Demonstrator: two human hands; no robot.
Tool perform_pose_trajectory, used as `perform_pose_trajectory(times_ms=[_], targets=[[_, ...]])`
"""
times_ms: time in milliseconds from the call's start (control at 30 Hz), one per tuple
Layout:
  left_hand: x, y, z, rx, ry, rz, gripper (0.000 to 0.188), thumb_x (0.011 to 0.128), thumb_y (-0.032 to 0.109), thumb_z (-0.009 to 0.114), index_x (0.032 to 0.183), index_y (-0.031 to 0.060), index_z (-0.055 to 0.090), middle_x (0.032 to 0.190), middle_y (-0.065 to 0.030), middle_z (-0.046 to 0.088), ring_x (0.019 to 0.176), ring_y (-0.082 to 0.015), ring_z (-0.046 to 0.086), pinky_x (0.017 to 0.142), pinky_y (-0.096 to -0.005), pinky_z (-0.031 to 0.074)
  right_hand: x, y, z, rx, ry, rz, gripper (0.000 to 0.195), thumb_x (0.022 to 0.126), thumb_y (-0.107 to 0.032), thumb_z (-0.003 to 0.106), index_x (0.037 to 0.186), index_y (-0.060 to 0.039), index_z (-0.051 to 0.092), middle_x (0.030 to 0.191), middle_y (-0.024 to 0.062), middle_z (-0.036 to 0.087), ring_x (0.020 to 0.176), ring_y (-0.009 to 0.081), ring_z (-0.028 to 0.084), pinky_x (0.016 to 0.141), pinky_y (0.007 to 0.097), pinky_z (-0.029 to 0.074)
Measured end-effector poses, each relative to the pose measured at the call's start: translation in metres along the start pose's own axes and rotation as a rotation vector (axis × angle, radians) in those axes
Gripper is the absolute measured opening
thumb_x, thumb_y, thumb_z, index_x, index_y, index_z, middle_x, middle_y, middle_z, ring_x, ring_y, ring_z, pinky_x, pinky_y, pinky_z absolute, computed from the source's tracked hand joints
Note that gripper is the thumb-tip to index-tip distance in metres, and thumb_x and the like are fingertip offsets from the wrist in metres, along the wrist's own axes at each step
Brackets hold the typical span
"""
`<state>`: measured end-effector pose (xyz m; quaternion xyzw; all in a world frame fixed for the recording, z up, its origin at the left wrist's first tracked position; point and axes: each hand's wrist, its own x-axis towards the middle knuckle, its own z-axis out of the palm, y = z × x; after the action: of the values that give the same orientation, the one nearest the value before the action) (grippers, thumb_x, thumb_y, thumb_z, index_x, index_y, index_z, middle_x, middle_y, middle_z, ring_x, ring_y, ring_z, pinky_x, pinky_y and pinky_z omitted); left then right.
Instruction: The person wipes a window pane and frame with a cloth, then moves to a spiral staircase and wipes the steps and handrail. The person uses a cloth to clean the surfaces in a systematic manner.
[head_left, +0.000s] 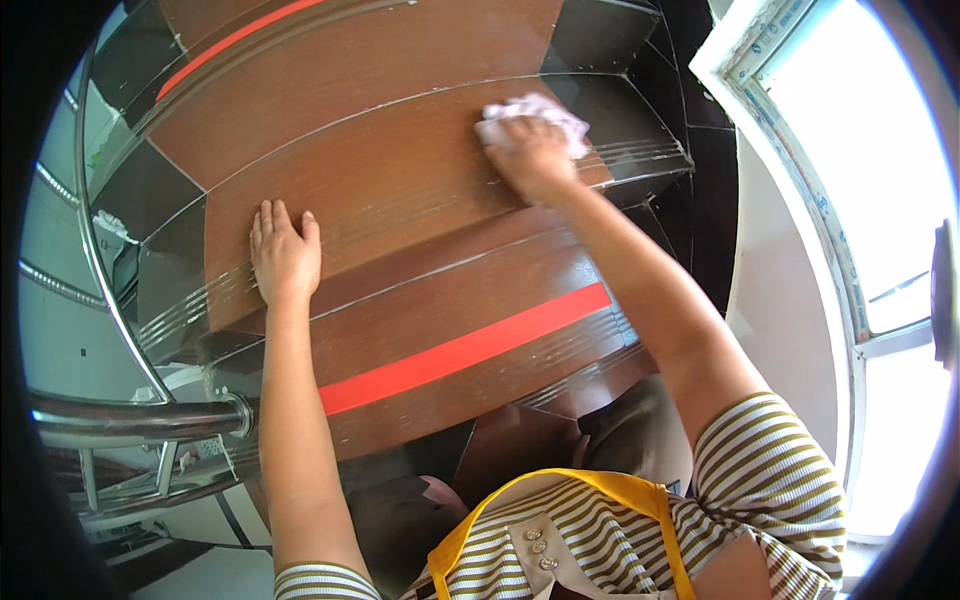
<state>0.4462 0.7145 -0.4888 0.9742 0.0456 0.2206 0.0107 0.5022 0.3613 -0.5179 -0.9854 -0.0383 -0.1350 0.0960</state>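
Observation:
My right hand (534, 159) presses a pale pinkish-white cloth (551, 112) against the right part of a brown tiled stair tread (375, 172). Cloth and fingers are blurred. Near the tread's left end, my left hand (286, 251) rests palm down with fingers extended and nothing in it. Grooved lines run along the front edge of this step, between black end tiles (172, 232). On the step below lies a red strip (465, 349), lengthwise along the tread.
A metal railing (142, 418) curves along the left side. Another red strip (232, 49) marks a higher step. To the right are a white wall (784, 300) and a bright window (862, 165) whose frame bears printed film. My knees rest low on the stairs.

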Motion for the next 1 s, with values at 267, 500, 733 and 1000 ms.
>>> perform_pose_trajectory(times_ms=[267, 500, 733, 1000], targets=[[-0.002, -0.009, 0.001, -0.203, 0.114, 0.012, 0.043, 0.098, 0.025, 0.041, 0.126, -0.0039, 0.056, 0.140, -0.0220, 0.050, 0.132, -0.0358, 0.044, 0.113, -0.0442, 0.031, -0.029, -0.221, -0.015, 0.380, -0.182, -0.455, 0.046, 0.092, -0.035, 0.046, 0.133, -0.0158, 0.055, 0.146, 0.0146, 0.042, 0.140, 0.0344, 0.030, 0.116, 0.0541, 0.012], [-0.005, -0.006, -0.001, -0.353, 0.266, -0.065, 0.037, 0.100, 0.023, 0.040, 0.122, -0.0018, 0.058, 0.131, -0.0194, 0.057, 0.124, -0.0354, 0.051, 0.105, -0.0437, 0.040, -0.005, -0.081, -0.023, 0.421, 0.212, -0.229, 0.029, 0.094, -0.025, 0.056, 0.113, -0.0063, 0.067, 0.125, 0.0157, 0.060, 0.118, 0.0342, 0.054, 0.103, 0.0423, 0.042], [-0.018, 0.002, -0.024, -0.756, 0.561, 0.172, 0.021, 0.092, 0.013, 0.056, 0.110, 0.0048, 0.064, 0.120, -0.0139, 0.063, 0.115, -0.0343, 0.055, 0.100, -0.0479, 0.041, -0.017, -0.025, 0.006, 0.139, 0.186, -0.140, 0.046, 0.097, -0.034, 0.050, 0.132, -0.0049, 0.054, 0.143, 0.0155, 0.048, 0.135, 0.0306, 0.041, 0.113, 0.0419, 0.032], [-0.016, 0.093, -0.005, -0.165, -0.026, 0.395, 0.063, 0.090, 0.052, 0.056, 0.137, 0.0109, 0.050, 0.146, -0.0248, 0.038, 0.138, -0.0457, 0.029, 0.110, -0.0694, 0.010, -0.019, -0.028, -0.001, 0.136, 0.155, -0.129, 0.047, 0.099, -0.033, 0.047, 0.136, -0.0045, 0.051, 0.146, 0.0138, 0.045, 0.137, 0.0296, 0.039, 0.114, 0.0401, 0.029]])
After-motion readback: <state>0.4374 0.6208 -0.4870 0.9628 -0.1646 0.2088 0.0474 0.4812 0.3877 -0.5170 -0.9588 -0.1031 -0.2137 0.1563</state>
